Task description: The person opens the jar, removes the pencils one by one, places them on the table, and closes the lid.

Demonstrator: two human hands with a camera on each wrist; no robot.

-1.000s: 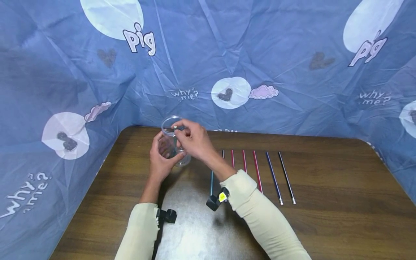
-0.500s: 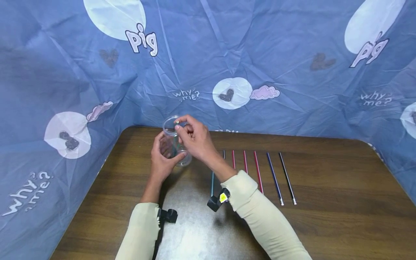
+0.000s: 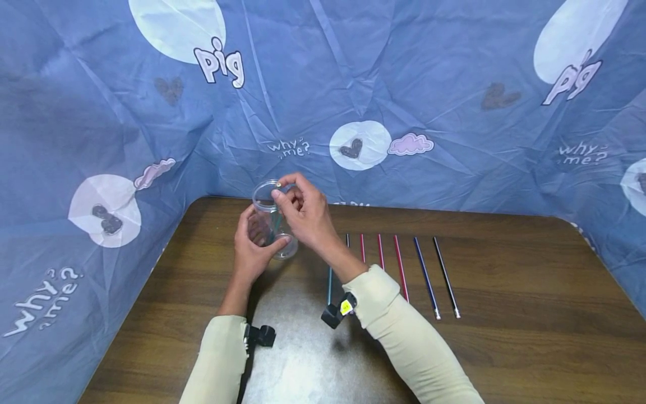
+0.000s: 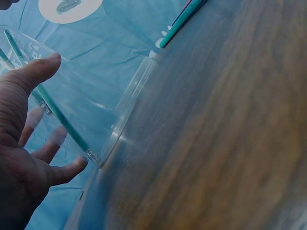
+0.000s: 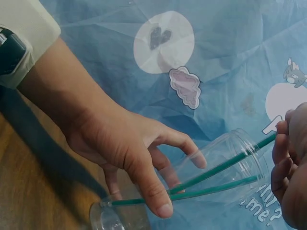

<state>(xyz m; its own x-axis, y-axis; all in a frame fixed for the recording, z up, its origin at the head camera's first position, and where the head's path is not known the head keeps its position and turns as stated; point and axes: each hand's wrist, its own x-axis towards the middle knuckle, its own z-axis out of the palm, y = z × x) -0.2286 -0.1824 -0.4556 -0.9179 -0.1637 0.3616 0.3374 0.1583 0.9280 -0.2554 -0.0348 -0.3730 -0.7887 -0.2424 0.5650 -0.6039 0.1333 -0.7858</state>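
Observation:
Fingers and thumb of my left hand (image 3: 252, 247) hold a clear plastic jar (image 3: 264, 221), its mouth tilted up and its base near the table. Two green pencils show in the right wrist view. One green pencil (image 5: 220, 187) lies inside the jar, and its metal-capped end is near the base in the left wrist view. My right hand (image 3: 305, 210) pinches the other green pencil (image 5: 216, 170) by its upper end at the jar's mouth. The lower part of this pencil is inside the jar, its end raised off the base.
Right of the jar, several pencils lie in a row on the wooden table (image 3: 530, 303): a teal pencil (image 3: 330, 286), red ones (image 3: 400, 258), a blue pencil (image 3: 426, 278) and a black pencil (image 3: 446, 278). My right forearm covers part of the row. A blue printed cloth (image 3: 444, 67) hangs behind.
My right hand has risen a little and drawn the pinched pencil's upper end up and slightly right at the jar's mouth. The left hand and jar stay nearly still.

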